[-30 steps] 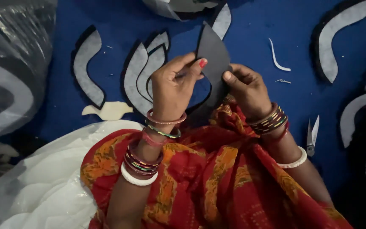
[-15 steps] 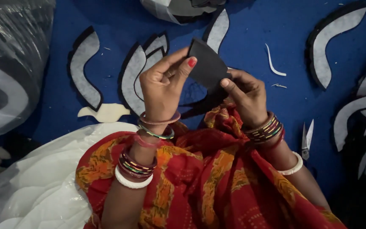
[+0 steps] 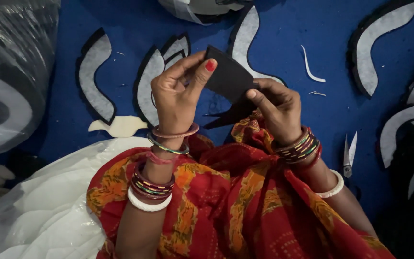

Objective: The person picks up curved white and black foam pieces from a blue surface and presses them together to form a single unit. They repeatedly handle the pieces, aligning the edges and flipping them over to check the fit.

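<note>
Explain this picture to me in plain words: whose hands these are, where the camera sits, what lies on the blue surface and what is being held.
No machine here: a person works with bare hands, and the camera sits on their head, looking down. The left hand and right hand together pinch a black piece of material, each with a closed grip on one side. Both wrists carry coloured bangles, and red patterned cloth covers the lap. On the blue surface lie curved grey-white cut shapes with dark edges, a cream offcut, thin white trimmings and small scissors. Clear plastic lies at the left.
</note>
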